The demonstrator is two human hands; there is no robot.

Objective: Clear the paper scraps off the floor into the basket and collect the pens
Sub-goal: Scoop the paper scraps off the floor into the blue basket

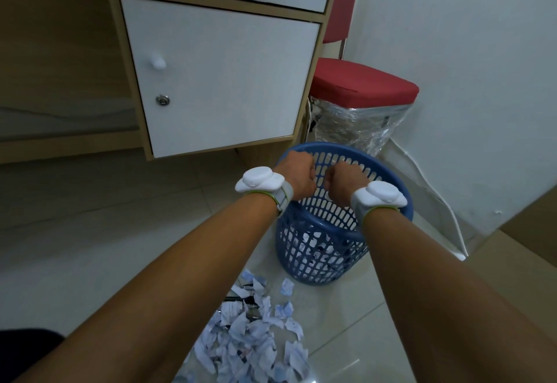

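A blue slotted plastic basket stands on the tiled floor, with paper scraps showing through its lower slots. Both my hands hover over its open top, close together. My left hand and my right hand each have the fingers curled downward, backs toward me; whatever they hold is hidden. A heap of torn white-blue paper scraps lies on the floor in front of the basket, between my forearms. A dark thin thing, possibly a pen, shows among the scraps.
A wooden desk with a white cupboard door and a keyed drawer rises behind the basket. A red chair with plastic wrap below stands at the right by the white wall. A white cable runs down the wall.
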